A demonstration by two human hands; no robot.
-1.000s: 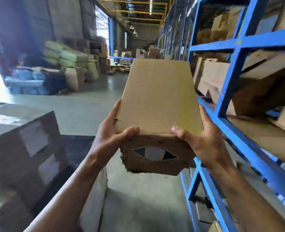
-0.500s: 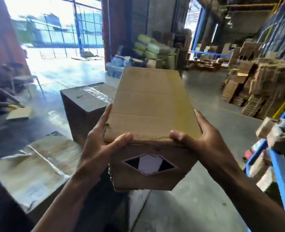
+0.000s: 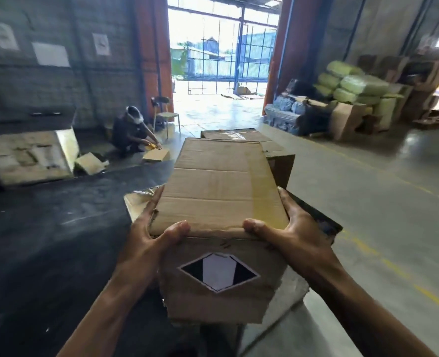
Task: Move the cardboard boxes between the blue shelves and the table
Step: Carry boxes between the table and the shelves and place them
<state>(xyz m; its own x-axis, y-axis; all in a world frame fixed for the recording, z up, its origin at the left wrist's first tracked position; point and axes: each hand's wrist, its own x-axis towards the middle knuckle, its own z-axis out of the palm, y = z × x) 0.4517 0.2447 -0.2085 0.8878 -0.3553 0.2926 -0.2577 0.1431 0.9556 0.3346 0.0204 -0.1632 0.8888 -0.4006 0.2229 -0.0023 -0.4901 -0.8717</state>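
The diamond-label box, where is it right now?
The box sits centre in the head view, held between left hand and right hand by the dark table.

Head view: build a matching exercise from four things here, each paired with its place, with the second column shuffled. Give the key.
1. cardboard box
2. chair
3. green bales
4. crouching person

A. stacked at far right
B. held by left hand and right hand
C. low at left, beside flat cardboard
D. next to the bright doorway

Pairs: 1-B, 2-D, 3-A, 4-C
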